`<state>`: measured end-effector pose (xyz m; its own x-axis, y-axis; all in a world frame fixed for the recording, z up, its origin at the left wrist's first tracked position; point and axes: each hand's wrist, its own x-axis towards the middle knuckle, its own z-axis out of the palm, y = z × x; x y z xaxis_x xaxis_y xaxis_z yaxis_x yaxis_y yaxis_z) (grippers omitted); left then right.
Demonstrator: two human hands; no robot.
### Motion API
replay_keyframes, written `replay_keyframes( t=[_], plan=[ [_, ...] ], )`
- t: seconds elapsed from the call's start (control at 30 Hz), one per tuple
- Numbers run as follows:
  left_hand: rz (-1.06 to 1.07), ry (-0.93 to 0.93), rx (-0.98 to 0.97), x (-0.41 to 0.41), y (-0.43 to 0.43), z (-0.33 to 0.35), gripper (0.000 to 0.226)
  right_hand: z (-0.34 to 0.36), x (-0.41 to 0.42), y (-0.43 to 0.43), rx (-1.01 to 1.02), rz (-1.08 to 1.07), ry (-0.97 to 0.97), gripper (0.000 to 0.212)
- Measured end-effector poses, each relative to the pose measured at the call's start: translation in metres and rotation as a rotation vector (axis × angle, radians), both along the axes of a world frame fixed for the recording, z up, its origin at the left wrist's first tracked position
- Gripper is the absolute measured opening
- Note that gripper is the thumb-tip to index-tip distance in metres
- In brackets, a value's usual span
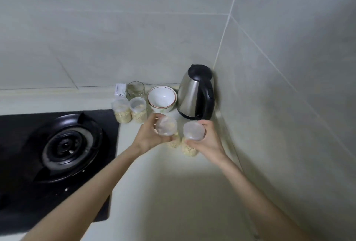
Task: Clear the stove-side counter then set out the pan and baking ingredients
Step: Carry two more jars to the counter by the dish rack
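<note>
My left hand (150, 136) grips a clear plastic jar (166, 128) of pale yellow flakes, its lid facing me. My right hand (209, 140) grips a second jar of the same kind (193, 131), just to the right of the first. Both jars sit low over the pale counter (173, 192), in front of the kettle; I cannot tell whether they touch the counter. Two more such jars (120, 112) (137, 110) stand by the stove's back right corner.
A steel kettle with a black handle (196, 94) stands in the wall corner. Left of it are stacked white bowls (161, 99), an empty glass (135, 88) and a small white box (120, 89). The black gas stove (63, 144) fills the left side.
</note>
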<state>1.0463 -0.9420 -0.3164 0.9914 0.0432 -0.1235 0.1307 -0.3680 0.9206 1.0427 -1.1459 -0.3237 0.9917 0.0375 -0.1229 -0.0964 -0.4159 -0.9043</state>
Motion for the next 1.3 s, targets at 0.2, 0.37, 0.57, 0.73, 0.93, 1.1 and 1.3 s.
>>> replay_keyframes(
  t=[0.2, 0.37, 0.57, 0.73, 0.93, 1.1, 1.3],
  plan=[
    [0.256, -0.094, -0.03, -0.063, 0.094, 0.049, 0.068, 0.038, 0.006, 0.089, 0.139, 0.273, -0.057, 0.071],
    [0.463, -0.153, -0.009, -0.142, 0.168, 0.079, 0.062, 0.067, -0.019, 0.187, 0.153, 0.553, -0.114, 0.071],
    [0.764, -0.228, -0.026, -0.278, 0.258, 0.106, 0.067, 0.101, -0.1, 0.321, 0.179, 0.897, -0.164, 0.074],
    [0.98, -0.28, 0.06, -0.412, 0.321, 0.12, 0.074, 0.119, -0.197, 0.425, 0.235, 1.133, -0.173, 0.073],
    [1.23, -0.281, 0.132, -0.59, 0.381, 0.124, 0.069, 0.125, -0.352, 0.542, 0.29, 1.383, -0.165, 0.077],
    [1.426, -0.264, 0.171, -0.721, 0.409, 0.126, 0.071, 0.123, -0.483, 0.615, 0.289, 1.558, -0.186, 0.077],
    [1.64, -0.239, 0.176, -0.845, 0.434, 0.119, 0.073, 0.121, -0.613, 0.683, 0.3, 1.761, -0.147, 0.076]
  ],
)
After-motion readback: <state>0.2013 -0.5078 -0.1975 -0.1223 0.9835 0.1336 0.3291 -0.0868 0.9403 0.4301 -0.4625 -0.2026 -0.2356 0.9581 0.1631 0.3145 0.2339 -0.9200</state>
